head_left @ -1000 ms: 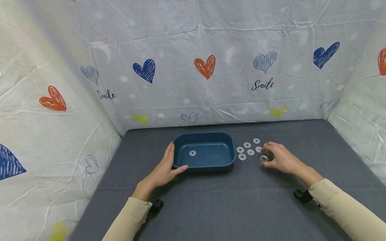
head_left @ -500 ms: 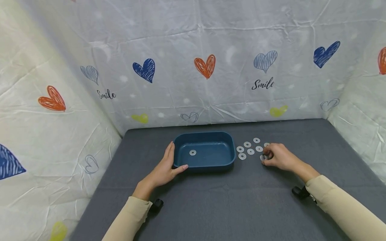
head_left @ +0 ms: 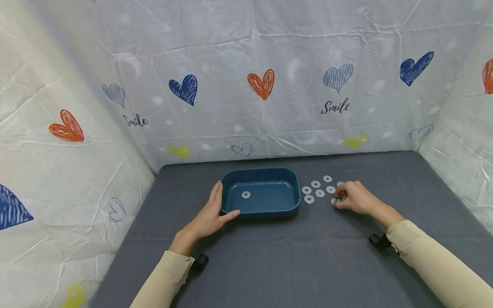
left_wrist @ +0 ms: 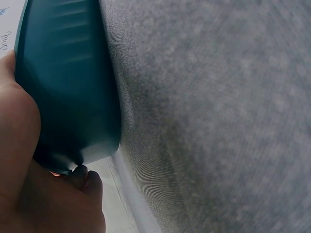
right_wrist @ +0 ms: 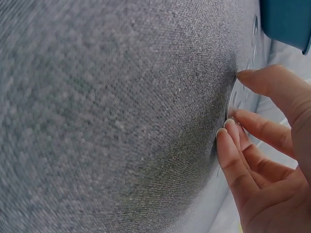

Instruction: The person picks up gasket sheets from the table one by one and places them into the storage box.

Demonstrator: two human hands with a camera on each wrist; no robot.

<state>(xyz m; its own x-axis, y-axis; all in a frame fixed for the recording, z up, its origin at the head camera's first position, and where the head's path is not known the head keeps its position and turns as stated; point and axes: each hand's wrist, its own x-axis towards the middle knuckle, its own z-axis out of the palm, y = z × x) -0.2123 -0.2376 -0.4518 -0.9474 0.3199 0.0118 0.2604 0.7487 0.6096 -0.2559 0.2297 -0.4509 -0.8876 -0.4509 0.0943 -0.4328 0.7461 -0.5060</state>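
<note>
Nearest, at the bottom of the frame, two pale sleeves (head_left: 165, 273) reach in from the lower left and lower right over a dark grey worktop (head_left: 289, 265).

Left of centre, the left hand (head_left: 208, 216) steadies the near left corner of a blue tray (head_left: 265, 176), fingers laid straight along its end and thumb along its near rim, bracing rather than clutching.

Right of centre, the right hand (head_left: 356, 196) has thumb and fingertips drawn in on a flat ring (head_left: 334, 201); the right wrist view shows it edge-on between them, apparently pinched. Whether it has left the cloth I cannot tell.

Inside the tray, toward its left, lies a single ring (head_left: 243, 195), the only one placed there. So the work looks barely begun: besides the ring at the fingertips, seven loose rings (head_left: 317, 193) lie on the worktop between the tray's right end and the right hand, the rightmost just beyond the knuckles. These appear untouched, each apart from its neighbours.

Farthest, across the upper frame, hangs a white curtain (head_left: 227, 115) printed with hearts and "Smile".
</note>
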